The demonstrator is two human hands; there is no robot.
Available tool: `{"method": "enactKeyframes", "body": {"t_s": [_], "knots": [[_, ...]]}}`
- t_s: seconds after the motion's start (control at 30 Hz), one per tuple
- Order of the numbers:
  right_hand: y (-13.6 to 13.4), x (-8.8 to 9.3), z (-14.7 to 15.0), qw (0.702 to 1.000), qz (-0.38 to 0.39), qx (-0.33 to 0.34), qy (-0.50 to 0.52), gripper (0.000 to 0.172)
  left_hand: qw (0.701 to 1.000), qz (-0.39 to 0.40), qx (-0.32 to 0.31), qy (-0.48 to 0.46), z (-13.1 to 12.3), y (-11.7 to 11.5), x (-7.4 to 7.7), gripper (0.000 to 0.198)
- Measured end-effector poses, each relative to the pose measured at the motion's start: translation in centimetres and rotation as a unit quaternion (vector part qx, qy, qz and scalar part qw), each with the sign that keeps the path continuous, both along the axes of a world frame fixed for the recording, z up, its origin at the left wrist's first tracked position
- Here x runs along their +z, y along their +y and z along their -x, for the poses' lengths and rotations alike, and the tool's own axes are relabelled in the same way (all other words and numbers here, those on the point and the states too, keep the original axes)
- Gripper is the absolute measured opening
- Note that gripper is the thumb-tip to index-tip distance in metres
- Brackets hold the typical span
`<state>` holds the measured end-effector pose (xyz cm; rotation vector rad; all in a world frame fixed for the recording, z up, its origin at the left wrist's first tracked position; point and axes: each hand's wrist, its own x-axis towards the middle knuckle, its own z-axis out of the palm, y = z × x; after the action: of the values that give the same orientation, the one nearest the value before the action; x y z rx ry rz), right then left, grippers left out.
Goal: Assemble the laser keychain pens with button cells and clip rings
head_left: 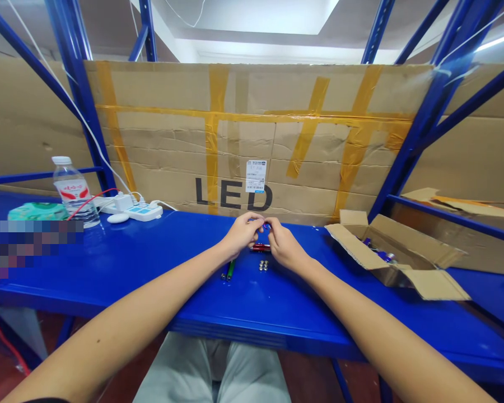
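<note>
My left hand (pixel 244 230) and my right hand (pixel 286 242) meet above the middle of the blue table, fingertips pinched together. Between them shows a small purple metallic piece (pixel 266 226), mostly covered by the fingers, so its full shape is hidden. Just below the hands a shiny red metal tube (pixel 260 248) lies crosswise on the table. A slim green tube (pixel 231 270) rests under my left wrist, with a tiny silver piece (pixel 223 276) beside it. Several small round silver button cells (pixel 264 266) sit in a neat cluster nearer to me.
An open cardboard box (pixel 397 252) holding purple pieces stands at the right. At the left are a water bottle (pixel 73 193), a green packet (pixel 37 211), a white power strip (pixel 140 211) and a white oval object (pixel 118 218). A large cardboard sheet (pixel 172 145) backs the table.
</note>
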<state>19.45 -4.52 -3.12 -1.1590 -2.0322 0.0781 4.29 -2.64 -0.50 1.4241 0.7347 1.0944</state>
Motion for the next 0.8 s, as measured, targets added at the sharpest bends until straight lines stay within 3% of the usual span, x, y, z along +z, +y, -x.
{"method": "enactKeyframes", "body": {"t_s": [0.27,0.57,0.8], "knots": [[0.6,0.0,-0.6,0.998,-0.030,-0.019,0.055,0.028,0.997,0.000,-0.005,0.072,-0.5,-0.5,0.0,0.012],[0.0,0.2,0.0,0.999,0.005,0.018,0.050,0.024,0.997,-0.039,-0.018,0.059,-0.7,0.0,-0.9,0.006],[-0.1,0.2,0.2,0.998,0.005,0.034,0.058,0.024,0.999,-0.014,0.001,0.045,-0.6,-0.3,-0.3,0.005]]}}
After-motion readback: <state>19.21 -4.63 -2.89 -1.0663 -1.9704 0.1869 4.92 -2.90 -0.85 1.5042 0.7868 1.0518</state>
